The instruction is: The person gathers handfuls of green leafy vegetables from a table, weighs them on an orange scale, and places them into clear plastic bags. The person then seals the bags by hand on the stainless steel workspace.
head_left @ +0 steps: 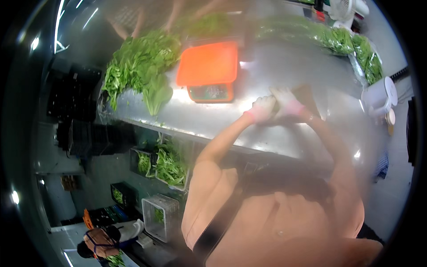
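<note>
My left hand and my right hand, both in white gloves with pink cuffs, meet low over the steel table near its front edge. Their fingers are bent and closed toward each other. Haze blurs whatever lies between them. A brownish flat piece shows beside my right hand; its kind is unclear. To the left of my hands stands a digital scale with an orange body and a wide orange tray on top, with nothing on it. Farther left is a heap of leafy greens.
Clear-bagged greens line the far right edge, by a white fan and a white tub. Other people's arms reach in across the table. Crates of greens sit at floor level on the left. Another person is at lower left.
</note>
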`<action>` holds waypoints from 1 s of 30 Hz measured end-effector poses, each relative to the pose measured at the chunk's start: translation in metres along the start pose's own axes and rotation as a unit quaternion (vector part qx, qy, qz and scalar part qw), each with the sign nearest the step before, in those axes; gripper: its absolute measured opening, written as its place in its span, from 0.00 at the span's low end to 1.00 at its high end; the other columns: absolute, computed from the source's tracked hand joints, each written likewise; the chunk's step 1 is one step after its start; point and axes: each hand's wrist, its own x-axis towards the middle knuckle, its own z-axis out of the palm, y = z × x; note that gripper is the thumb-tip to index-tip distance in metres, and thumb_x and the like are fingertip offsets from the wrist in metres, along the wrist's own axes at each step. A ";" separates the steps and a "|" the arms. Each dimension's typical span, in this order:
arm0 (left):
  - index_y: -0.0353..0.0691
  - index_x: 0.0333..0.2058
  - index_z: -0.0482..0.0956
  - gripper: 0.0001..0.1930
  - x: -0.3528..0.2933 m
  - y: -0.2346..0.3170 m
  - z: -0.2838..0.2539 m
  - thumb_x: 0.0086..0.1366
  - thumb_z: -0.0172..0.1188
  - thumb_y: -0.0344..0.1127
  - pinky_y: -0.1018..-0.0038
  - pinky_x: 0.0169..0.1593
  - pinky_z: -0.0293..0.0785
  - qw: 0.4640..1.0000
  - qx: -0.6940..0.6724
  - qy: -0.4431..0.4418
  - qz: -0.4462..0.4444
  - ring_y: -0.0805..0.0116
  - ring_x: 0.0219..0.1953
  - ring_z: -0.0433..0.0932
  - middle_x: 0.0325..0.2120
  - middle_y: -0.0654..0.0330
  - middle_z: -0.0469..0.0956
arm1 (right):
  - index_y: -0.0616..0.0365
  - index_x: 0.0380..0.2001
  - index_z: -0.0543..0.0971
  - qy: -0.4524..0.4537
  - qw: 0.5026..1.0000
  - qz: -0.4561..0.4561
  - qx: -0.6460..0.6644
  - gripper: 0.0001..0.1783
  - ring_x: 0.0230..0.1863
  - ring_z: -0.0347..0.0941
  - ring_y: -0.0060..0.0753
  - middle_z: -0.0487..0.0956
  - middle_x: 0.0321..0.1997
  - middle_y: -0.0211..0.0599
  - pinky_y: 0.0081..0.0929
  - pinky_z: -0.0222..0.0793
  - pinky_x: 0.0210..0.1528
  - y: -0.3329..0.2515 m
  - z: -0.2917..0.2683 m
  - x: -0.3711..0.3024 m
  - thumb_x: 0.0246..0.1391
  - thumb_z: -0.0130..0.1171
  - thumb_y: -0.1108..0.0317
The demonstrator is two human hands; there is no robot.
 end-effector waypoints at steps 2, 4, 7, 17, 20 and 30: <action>0.39 0.47 0.64 0.29 -0.003 0.013 -0.019 0.49 0.62 0.47 0.54 0.52 0.57 0.995 -0.047 0.053 0.073 0.53 0.44 0.69 0.38 0.49 0.72 | 0.63 0.60 0.53 0.017 0.999 -0.027 0.014 0.63 0.47 0.70 0.51 0.75 0.42 0.53 0.48 0.56 0.55 0.022 0.015 0.000 0.22 0.69 0.40; 0.38 0.46 0.64 0.28 -0.029 0.009 -0.028 0.49 0.62 0.44 0.54 0.52 0.58 0.993 -0.035 0.095 0.053 0.52 0.45 0.69 0.39 0.49 0.71 | 0.61 0.60 0.53 -0.006 0.998 -0.019 0.058 0.63 0.45 0.71 0.52 0.75 0.40 0.54 0.47 0.58 0.53 0.023 0.041 0.015 0.23 0.68 0.37; 0.36 0.46 0.64 0.27 -0.045 0.022 -0.037 0.49 0.63 0.38 0.56 0.51 0.60 0.975 -0.037 0.220 0.019 0.51 0.44 0.68 0.41 0.48 0.69 | 0.56 0.64 0.46 -0.090 0.982 0.090 0.138 0.63 0.46 0.70 0.56 0.75 0.42 0.57 0.39 0.63 0.50 0.042 0.022 0.020 0.32 0.57 0.28; 0.30 0.60 0.43 0.35 -0.029 0.029 0.083 0.62 0.54 0.37 0.72 0.51 0.65 0.666 -0.705 0.182 -0.162 0.64 0.48 0.67 0.48 0.52 0.65 | 0.43 0.65 0.48 -0.060 0.966 0.144 0.204 0.49 0.54 0.65 0.55 0.64 0.57 0.58 0.39 0.60 0.54 0.026 -0.003 0.031 0.43 0.51 0.36; 0.28 0.62 0.32 0.41 -0.007 0.039 0.082 0.64 0.49 0.43 0.71 0.66 0.30 0.726 -0.603 0.307 -0.122 0.56 0.67 0.34 0.64 0.44 0.34 | 0.43 0.64 0.50 -0.009 0.962 0.137 0.234 0.42 0.53 0.66 0.54 0.67 0.55 0.57 0.39 0.61 0.53 0.041 0.044 0.037 0.49 0.47 0.39; 0.28 0.54 0.60 0.21 -0.058 0.103 -0.029 0.63 0.45 0.30 0.69 0.56 0.59 0.918 -0.365 0.138 -0.067 0.57 0.53 0.64 0.53 0.46 0.64 | 0.55 0.64 0.42 0.233 0.883 0.190 0.361 0.64 0.55 0.63 0.53 0.62 0.55 0.59 0.34 0.62 0.55 -0.036 -0.053 -0.040 0.27 0.68 0.52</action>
